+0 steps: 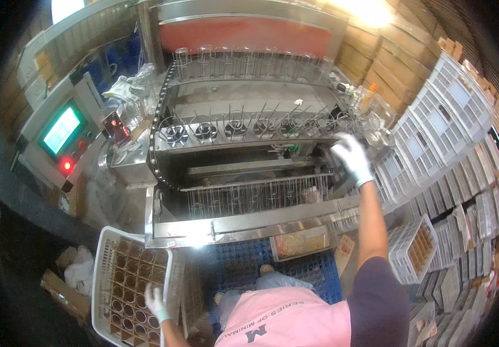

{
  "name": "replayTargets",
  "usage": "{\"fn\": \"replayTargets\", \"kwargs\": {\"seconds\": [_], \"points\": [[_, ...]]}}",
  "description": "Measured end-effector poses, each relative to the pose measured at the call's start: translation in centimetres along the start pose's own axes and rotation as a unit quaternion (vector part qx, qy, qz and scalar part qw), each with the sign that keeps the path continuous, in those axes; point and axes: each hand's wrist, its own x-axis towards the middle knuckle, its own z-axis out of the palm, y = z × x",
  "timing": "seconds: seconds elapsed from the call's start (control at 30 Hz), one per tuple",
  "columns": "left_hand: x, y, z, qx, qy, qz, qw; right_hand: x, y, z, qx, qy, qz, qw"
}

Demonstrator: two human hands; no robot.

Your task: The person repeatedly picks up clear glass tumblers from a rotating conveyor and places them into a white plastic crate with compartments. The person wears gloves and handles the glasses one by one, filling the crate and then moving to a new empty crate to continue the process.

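Note:
My left hand, in a white glove, is over the right side of a white plastic crate. Cardboard dividers split the crate into cells, and round glasses stand in many of them. Its fingers look apart, with nothing visible in them. My right hand, gloved too, reaches out to the right end of a metal conveyor machine. Blur hides whether it grips anything. Wire holders line the machine's near row beside it. Upturned clear glasses stand along the back row.
A control panel with a lit screen stands at left, near a phone. Glassware crowds the machine's right end. Stacked white crates and cardboard boxes rise at right. A blue plastic pallet lies underfoot.

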Motion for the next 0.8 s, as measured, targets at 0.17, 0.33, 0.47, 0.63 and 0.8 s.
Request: {"fn": "replayTargets", "kwargs": {"seconds": [0.17,0.33,0.47,0.63,0.8], "points": [[-12.3,5.0,13.9,-0.098,-0.226,-0.058,0.968,13.8,16.1,-10.5,-0.134,0.162,0.004,0.978],[-15.9,8.6,18.0,-0.083,-0.303,-0.041,0.948,20.6,29.7,-12.0,-0.324,0.072,0.138,0.933],[-16.0,8.9,16.7,-0.053,-0.240,-0.053,0.968,21.5,31.6,-13.6,-0.080,0.010,0.015,0.997],[-16.6,8.2,15.4,-0.044,-0.181,-0.063,0.981,15.7,18.1,-19.9,-0.229,0.185,-0.073,0.953],[-16.3,11.7,20.0,-0.116,-0.290,-0.034,0.949,4.8,-1.4,-13.6,-0.126,0.091,-0.075,0.985]]}}
